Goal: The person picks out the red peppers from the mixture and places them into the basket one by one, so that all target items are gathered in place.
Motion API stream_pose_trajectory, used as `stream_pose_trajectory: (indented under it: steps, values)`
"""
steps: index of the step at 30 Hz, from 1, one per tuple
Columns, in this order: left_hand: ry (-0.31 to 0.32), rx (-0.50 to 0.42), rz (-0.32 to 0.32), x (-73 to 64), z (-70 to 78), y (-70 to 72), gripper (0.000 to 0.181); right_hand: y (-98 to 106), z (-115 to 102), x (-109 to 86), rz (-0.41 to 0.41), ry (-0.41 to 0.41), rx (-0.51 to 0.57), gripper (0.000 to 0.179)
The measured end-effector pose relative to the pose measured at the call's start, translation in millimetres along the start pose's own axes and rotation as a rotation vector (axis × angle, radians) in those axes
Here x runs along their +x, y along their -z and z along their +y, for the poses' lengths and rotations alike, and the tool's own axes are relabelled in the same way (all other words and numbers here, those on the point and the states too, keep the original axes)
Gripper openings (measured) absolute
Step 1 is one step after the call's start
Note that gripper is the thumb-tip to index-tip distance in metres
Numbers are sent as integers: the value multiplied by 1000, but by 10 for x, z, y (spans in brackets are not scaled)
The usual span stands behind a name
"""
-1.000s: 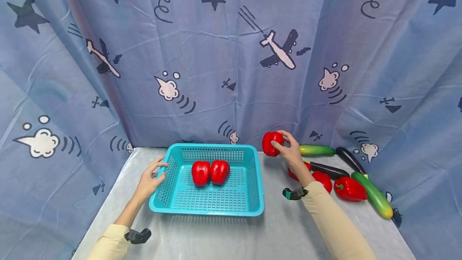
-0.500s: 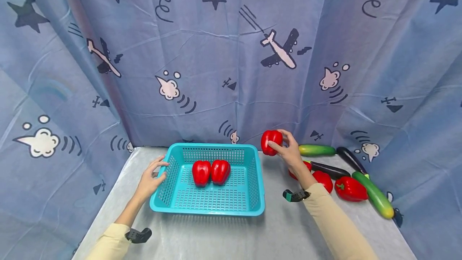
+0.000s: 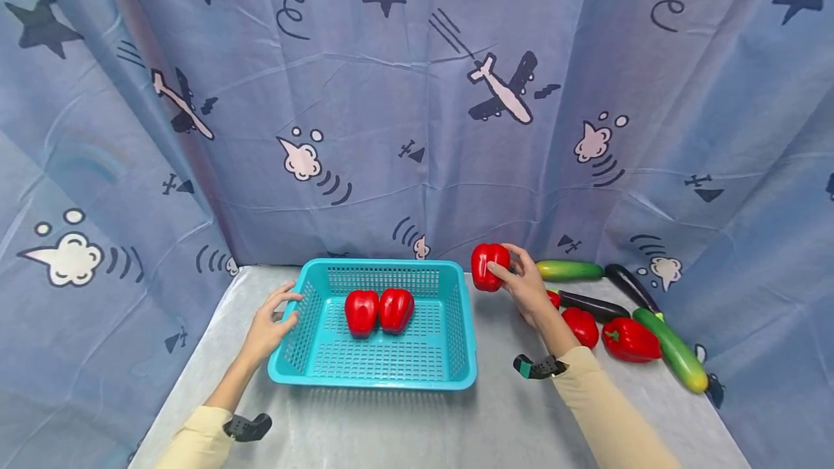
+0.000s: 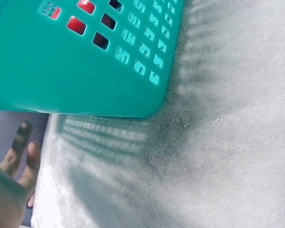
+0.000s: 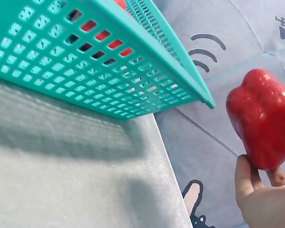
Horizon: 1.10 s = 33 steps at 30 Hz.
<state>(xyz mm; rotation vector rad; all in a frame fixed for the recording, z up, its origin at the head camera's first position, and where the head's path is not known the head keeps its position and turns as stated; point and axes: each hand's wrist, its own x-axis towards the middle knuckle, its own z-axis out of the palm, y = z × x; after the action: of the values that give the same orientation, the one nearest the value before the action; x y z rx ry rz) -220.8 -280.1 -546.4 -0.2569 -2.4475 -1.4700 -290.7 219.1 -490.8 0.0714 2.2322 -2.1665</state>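
Observation:
My right hand (image 3: 529, 292) holds a red bell pepper (image 3: 483, 266) between thumb and fingers, raised just beyond the back right corner of a turquoise plastic basket (image 3: 371, 384). In the right wrist view this pepper (image 5: 261, 114) is clear of the basket's wall (image 5: 95, 61), with fingertips (image 5: 243, 173) under it. Two more red bell peppers (image 3: 362, 312) lie side by side inside the basket. At the basket's left rim is my left hand (image 3: 263, 331), fingers spread and loosely bent; the left wrist view shows its fingers (image 4: 32, 159) near the basket's outer wall, and contact is unclear.
To the right on the grey table (image 3: 417, 429) lie several more vegetables: red bell peppers (image 3: 630, 340), dark eggplants (image 3: 593, 306) and green-yellow zucchini-like ones (image 3: 674, 353). My right forearm partly covers one pepper. A patterned blue curtain (image 3: 365, 223) stands behind and at both sides.
The right hand and its pepper have shifted slightly, ending a little lower and nearer to me. Left hand, basket and the two peppers inside stay in place.

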Motion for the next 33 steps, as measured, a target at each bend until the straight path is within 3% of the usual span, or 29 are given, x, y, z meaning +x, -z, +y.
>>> stream_pose_trajectory:
  steps: [10,18,33]
  values:
    - [-1,-7,4,0,25,1,32,-47,-2,-127,-57,-3,57,80]
    - [-7,15,8,-20,0,13,32,-121,-62,-212,-58,-4,78,80]
    - [-14,-1,3,-8,-6,4,31,-264,-158,-244,-156,48,57,68]
